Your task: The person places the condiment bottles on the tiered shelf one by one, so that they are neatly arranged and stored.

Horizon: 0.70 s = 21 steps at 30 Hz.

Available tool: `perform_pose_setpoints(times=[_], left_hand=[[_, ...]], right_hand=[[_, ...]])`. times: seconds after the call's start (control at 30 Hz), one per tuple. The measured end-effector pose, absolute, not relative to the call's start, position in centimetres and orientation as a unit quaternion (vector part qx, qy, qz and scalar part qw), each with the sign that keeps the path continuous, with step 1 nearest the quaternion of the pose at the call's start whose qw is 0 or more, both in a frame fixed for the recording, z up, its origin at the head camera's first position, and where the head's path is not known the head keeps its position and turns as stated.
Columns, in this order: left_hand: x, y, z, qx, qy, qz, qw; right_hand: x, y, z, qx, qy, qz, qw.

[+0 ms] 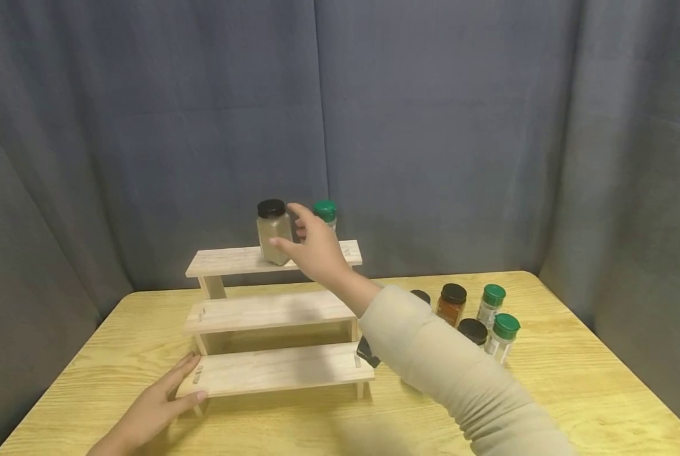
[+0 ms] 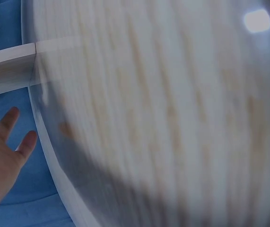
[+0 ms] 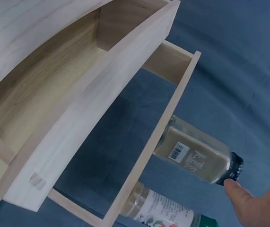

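Note:
A glass spice jar with a black lid (image 1: 272, 235) and pale contents stands upright on the top step of a three-step wooden rack (image 1: 237, 311). Around its right side is my right hand (image 1: 317, 250), thumb and fingers spread apart. In the right wrist view the thumb of that hand (image 3: 262, 203) is at the jar's lid (image 3: 236, 169); whether it touches cannot be told. A green-lidded spice bottle (image 1: 325, 211) stands on the same step, partly behind the hand. My left hand (image 1: 151, 404) rests with extended fingers at the left end of the bottom step.
Right of the rack, several spice containers stand on the wooden table (image 1: 568, 354), including a red-brown jar (image 1: 450, 309) and a green-lidded bottle (image 1: 500, 339). My right sleeve partly hides this group. A black object (image 1: 368, 352) shows beside the bottom step. A grey-blue curtain (image 1: 431, 158) hangs behind.

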State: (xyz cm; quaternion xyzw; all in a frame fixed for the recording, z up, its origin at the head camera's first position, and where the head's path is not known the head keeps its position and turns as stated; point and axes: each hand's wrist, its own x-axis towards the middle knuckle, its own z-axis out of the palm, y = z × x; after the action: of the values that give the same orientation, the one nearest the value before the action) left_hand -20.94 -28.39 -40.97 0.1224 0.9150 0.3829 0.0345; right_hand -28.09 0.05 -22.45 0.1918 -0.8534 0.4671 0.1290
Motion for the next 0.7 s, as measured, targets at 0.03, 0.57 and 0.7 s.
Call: perform_pose_setpoints(times=[0.03, 0.57, 0.7], left_hand=[[-20.9, -28.4, -40.9, 0.123, 0.916, 0.381, 0.033], [-20.8, -28.7, -40.8, 0.114, 0.917, 0.380, 0.045], [-20.9, -28.7, -40.8, 0.116, 0.917, 0.378, 0.044]], right_hand=[[-27.8, 0.2, -22.4, 0.193, -0.853, 0.467, 0.127], [-25.7, 4.4, -22.4, 0.196, -0.835, 0.501, 0.115], [-25.2, 5.6, -22.4, 0.179, -0.841, 0.499, 0.110]])
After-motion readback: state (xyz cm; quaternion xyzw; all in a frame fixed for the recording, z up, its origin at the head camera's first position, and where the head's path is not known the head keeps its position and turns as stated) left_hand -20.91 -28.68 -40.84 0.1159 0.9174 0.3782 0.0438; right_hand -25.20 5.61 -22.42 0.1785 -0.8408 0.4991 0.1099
